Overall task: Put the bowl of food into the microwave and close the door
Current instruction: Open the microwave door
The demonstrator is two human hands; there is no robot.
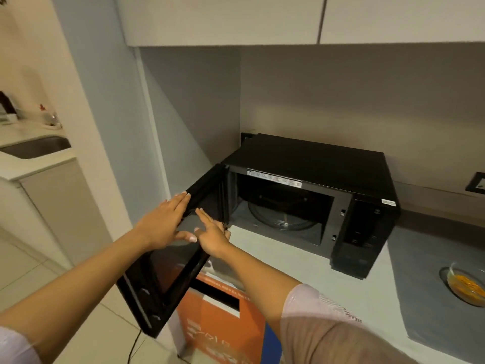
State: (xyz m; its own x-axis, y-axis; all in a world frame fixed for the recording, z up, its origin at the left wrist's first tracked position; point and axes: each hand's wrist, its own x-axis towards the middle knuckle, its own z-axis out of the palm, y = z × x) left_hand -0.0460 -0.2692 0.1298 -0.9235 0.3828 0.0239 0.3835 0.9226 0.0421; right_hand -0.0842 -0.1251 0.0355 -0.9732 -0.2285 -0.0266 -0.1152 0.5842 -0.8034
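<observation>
A black microwave (315,158) stands on the white counter with its door (162,279) swung wide open to the left. Its glass turntable (283,216) is bare. My left hand (162,222) lies flat with fingers spread on the door's top edge. My right hand (212,232) touches the door's inner face beside it, fingers extended, holding nothing. A glass bowl of orange food (467,285) sits at the far right on a grey mat, well away from both hands.
A grey mat (420,298) covers the right counter. An orange cardboard box (220,319) stands on the floor below the open door. A sink (36,147) and counter lie far left. Upper cabinets (223,19) hang overhead. A wall socket (476,182) is at right.
</observation>
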